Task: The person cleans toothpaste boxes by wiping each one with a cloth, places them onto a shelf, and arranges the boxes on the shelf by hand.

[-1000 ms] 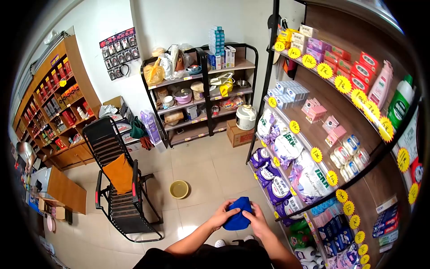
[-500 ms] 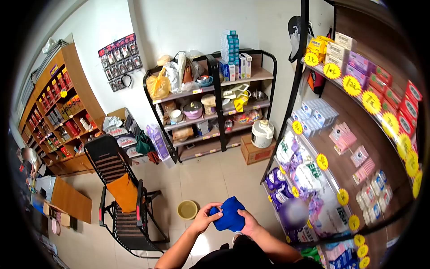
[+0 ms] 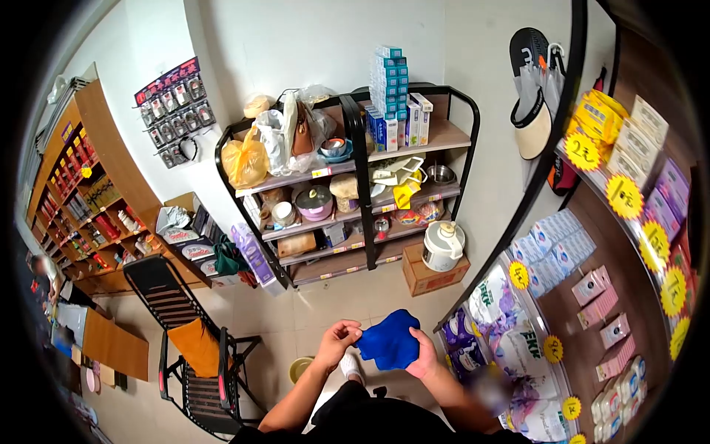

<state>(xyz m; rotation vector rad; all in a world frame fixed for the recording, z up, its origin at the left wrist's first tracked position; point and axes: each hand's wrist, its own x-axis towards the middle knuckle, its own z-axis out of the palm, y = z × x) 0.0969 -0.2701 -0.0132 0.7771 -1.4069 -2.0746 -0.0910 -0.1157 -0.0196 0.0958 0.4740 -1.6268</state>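
A folded blue cloth (image 3: 390, 340) hangs in front of my body, held up between both hands. My left hand (image 3: 339, 345) has thumb and fingers pinched together at the cloth's left edge. On the other side, my right hand (image 3: 424, 357) grips the cloth's right edge with the thumb on the near face; its other fingers are partly hidden behind. Below and left of my left hand, a yellowish basin (image 3: 299, 368) sits on the floor, partly covered by my forearm.
Left stands a black reclining chair (image 3: 194, 370) with an orange cloth (image 3: 195, 348). Ahead is a rack (image 3: 325, 174) with pots and bags, beside a white rice cooker (image 3: 444, 246) on a cardboard box (image 3: 416, 275). Right, a shelf with price tags (image 3: 625, 196) holds packaged goods.
The view has moved forward, and the basin now appears lower and closer to my feet. The cloth is spread wider, with my hands farther apart.
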